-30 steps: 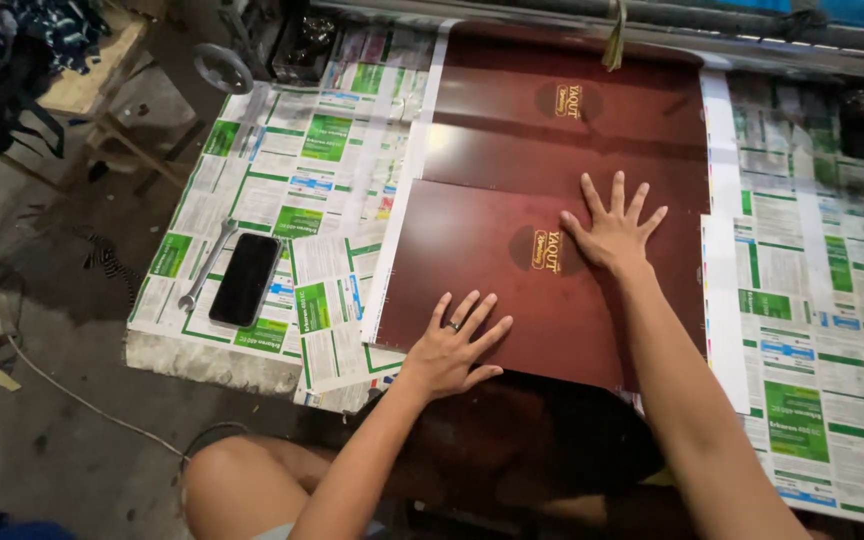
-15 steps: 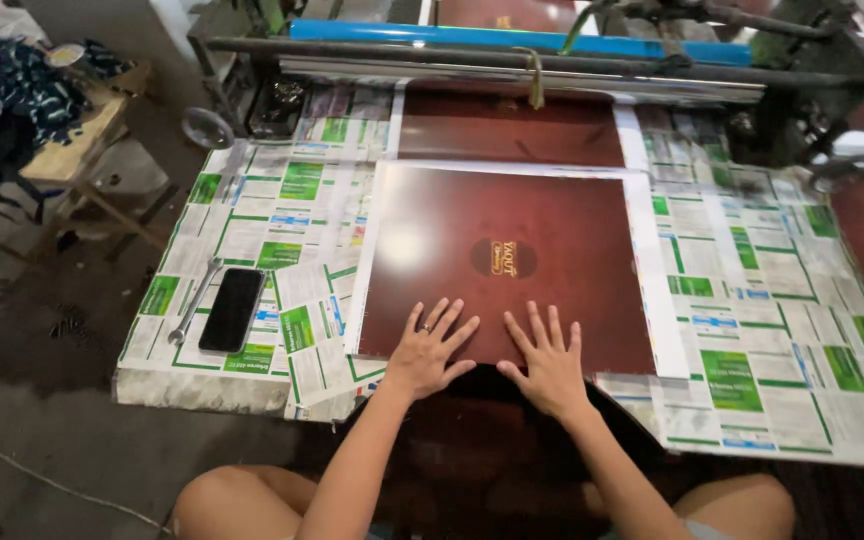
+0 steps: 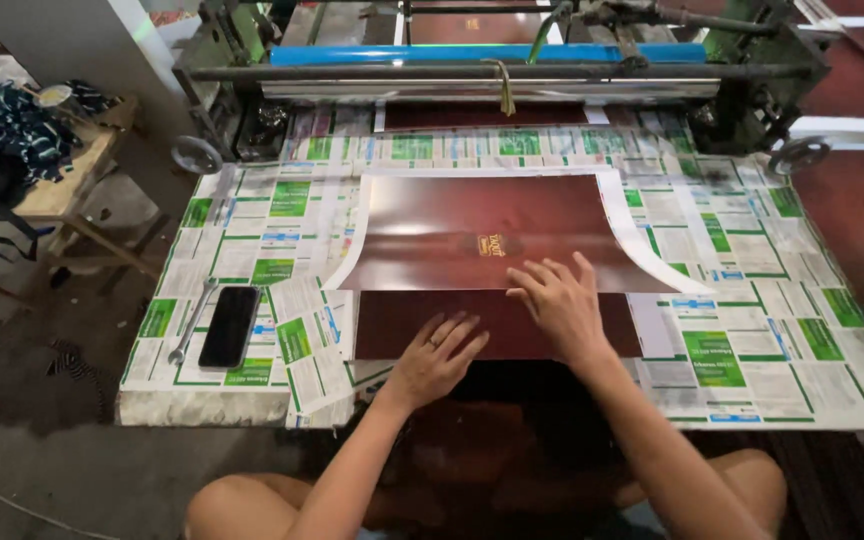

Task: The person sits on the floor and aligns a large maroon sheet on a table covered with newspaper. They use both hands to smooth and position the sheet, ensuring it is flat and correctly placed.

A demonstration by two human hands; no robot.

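Glossy maroon sheet [image 3: 452,225] — green-and-white newspaper [image 3: 282,215] — black phone [image 3: 229,326].

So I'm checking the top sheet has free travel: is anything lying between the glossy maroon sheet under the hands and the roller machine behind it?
Nothing visible does. Between the maroon sheet and the roller machine there is only the flat newspaper covering. The phone and wrench lie off to the left.

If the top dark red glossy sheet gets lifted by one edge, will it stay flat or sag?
The top sheet would probably sag: its side edges already curl. Its glossy sheen suggests it slides easily under the right hand. It looks thin, likely light.
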